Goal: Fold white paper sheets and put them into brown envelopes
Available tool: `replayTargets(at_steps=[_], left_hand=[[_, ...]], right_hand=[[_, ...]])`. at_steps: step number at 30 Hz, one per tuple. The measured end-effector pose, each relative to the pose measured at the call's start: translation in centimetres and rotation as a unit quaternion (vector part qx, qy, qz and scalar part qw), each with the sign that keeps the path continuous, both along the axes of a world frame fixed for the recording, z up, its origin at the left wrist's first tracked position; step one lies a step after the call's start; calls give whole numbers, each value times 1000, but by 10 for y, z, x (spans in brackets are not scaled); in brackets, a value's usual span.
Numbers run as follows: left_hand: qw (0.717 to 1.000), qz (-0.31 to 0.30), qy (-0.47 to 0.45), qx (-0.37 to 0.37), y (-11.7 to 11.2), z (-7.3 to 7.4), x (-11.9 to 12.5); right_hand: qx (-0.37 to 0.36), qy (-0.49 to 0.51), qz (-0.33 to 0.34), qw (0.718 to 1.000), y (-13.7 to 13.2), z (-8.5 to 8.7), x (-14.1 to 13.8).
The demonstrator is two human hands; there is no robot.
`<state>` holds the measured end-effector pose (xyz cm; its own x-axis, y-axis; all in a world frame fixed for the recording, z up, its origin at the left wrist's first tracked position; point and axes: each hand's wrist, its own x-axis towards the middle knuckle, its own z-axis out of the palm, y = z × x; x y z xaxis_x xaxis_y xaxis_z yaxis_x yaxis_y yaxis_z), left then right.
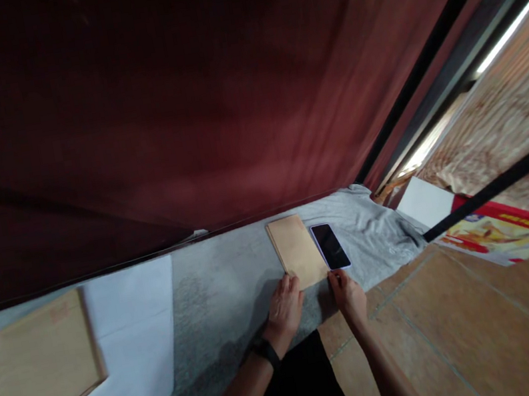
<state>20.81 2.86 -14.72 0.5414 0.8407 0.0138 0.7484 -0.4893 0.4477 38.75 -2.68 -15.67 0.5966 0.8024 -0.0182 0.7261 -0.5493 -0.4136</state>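
A small stack of brown paper envelopes (pixel 297 246) lies on the grey ledge. My left hand (pixel 285 306), with a black band on its wrist, is closed at the stack's near left corner, thumb and fingers on the paper. At the near right corner my right hand (pixel 348 293) is closed in a pinch on the edge. A smartphone (pixel 331 246) with a dark screen and a pale case lies just right of the stack, close to my right fingertips.
To the left, a larger pile of brown envelopes (pixel 44 370) rests on a white sheet (pixel 138 334). Grey cloth (pixel 371 227) covers the ledge's right end. A dark red panel (pixel 178 104) rises behind. A red and yellow printed box (pixel 503 229) sits beyond a black bar over the tiled floor (pixel 467 319).
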Motion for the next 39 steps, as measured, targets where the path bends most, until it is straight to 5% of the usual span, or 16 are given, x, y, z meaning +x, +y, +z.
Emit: replayTargets(at_steps=[7, 11, 13, 16, 21, 39], left_hand=[[985, 55, -148, -67, 8, -6, -3], [928, 200, -259, -180, 39, -9, -3], [918, 224, -265, -194, 57, -10, 0], [914, 229, -266, -202, 77, -8, 5], [915, 221, -265, -210, 87, -3, 14], [937, 156, -253, -182, 96, -1, 20]], right_hand=[[63, 51, -6, 997, -1, 0, 7], [149, 224, -2, 963, 30, 14, 18], [149, 331, 6, 932, 54, 23, 21], [103, 413, 30, 904, 89, 30, 22], [69, 421, 50, 903, 118, 25, 18], [26, 425, 47, 904, 115, 26, 4]])
